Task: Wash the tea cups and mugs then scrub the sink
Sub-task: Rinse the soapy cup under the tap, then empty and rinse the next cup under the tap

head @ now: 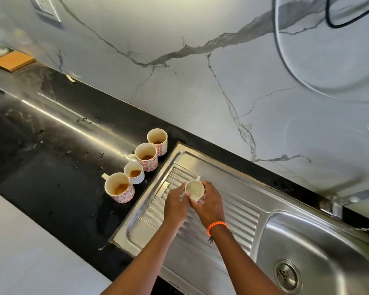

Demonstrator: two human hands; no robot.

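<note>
Cup in hand: a small white cup (pixel 194 190), mouth up, over the ribbed steel drainboard (pixel 239 213).
Left grip (pixel 176 204): fingers curled against the cup's left side.
Right grip (pixel 209 202): wrapped round its right side (orange band (pixel 217 226) at the wrist).
Waiting: four cups (pixel 140 165), tea-stained inside, lined up on the black desk (pixel 51 145) just left of the drainboard.
Sink: basin (pixel 320 248) at right, with its drain (pixel 285 273).
</note>
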